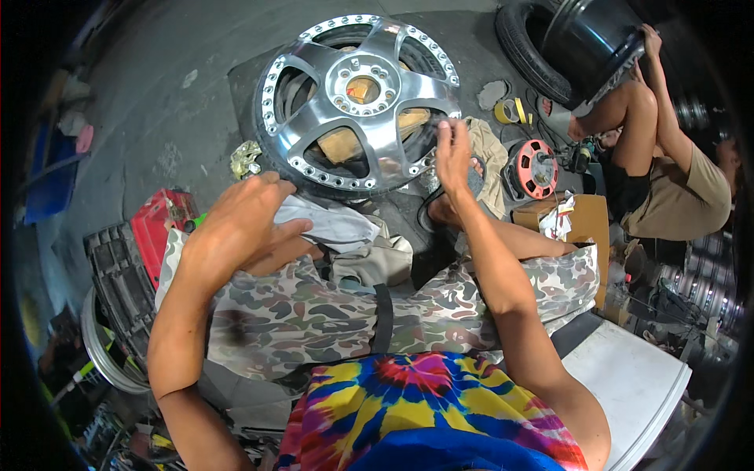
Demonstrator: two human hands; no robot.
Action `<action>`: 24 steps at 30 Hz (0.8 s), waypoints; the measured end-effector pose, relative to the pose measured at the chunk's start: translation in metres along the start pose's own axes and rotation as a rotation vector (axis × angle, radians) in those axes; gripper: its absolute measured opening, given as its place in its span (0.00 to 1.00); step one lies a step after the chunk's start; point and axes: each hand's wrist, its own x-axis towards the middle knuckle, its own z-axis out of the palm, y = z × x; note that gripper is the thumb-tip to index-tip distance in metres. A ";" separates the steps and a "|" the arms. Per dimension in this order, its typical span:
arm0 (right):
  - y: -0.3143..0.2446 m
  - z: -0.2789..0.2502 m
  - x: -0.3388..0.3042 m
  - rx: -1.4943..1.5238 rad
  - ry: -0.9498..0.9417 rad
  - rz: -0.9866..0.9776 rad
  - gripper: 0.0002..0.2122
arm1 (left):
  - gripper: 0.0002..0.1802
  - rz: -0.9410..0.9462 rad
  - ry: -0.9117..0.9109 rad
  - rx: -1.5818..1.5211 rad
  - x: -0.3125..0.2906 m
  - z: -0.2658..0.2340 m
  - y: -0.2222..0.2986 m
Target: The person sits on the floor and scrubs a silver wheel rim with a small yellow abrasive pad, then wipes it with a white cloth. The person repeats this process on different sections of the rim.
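A polished silver wheel rim face with a ring of bolt holes lies flat on a black tyre on the floor ahead of me. Brown blocks show through its openings. My left hand hovers by the near left edge of the tyre, thumb apart from the bent fingers, with nothing visible in it. At the rim's right edge, my right hand has its fingers drawn together; the tips are slightly blurred, and whatever they hold is hidden. Below the wheel, a light grey cloth lies between my legs.
On the left are a red case, a black moulded case and crumpled foil. To the right stand a red-and-black reel, yellow tape and a cardboard box. Another person handles a dark wheel barrel beside a tyre.
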 end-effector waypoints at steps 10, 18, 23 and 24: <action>-0.051 0.030 0.028 -0.070 -0.394 -0.487 0.12 | 0.31 0.102 0.099 -0.030 -0.029 0.010 0.010; -0.087 0.060 0.097 -0.235 -0.775 -0.796 0.12 | 0.24 0.323 0.131 -0.131 -0.032 0.050 0.014; -0.094 0.067 0.110 -0.349 -0.870 -0.955 0.10 | 0.22 0.248 0.051 -0.112 -0.036 0.041 0.012; -0.094 0.068 0.111 -0.357 -0.873 -0.962 0.10 | 0.20 0.292 0.135 -0.141 -0.037 0.044 0.011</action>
